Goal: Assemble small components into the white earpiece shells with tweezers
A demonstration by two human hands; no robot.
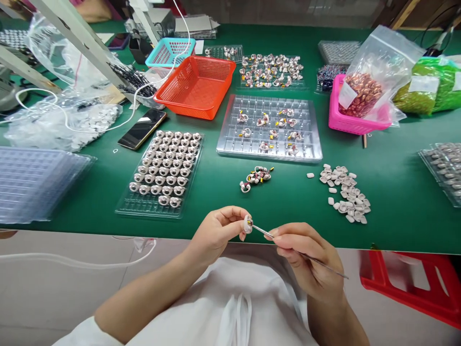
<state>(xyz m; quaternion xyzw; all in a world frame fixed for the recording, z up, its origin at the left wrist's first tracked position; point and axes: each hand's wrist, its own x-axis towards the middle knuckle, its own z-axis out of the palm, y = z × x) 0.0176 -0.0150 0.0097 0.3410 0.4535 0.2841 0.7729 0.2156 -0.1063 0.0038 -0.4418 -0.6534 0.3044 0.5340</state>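
Observation:
Between thumb and fingers, my left hand (219,230) pinches a small white earbud shell (248,224) with a yellow piece and dark parts in its opening. My right hand (311,254) grips a thin metal pick (262,231), whose tip meets the shell's opening. Just beyond the hands lies a small pile of white shells with wires and yellow pieces (260,176). To the right are scattered small white caps (349,192). On the left, a clear tray (126,206) carries rows of white earbud shells (163,163).
Behind the pile sits a clear compartment tray (230,144) with several wired shells. An orange basket (196,91), a phone (142,129) and a pink basket (355,126) stand farther back. Stacked plastic trays (32,182) lie at left; a red stool (414,283) is below the table edge.

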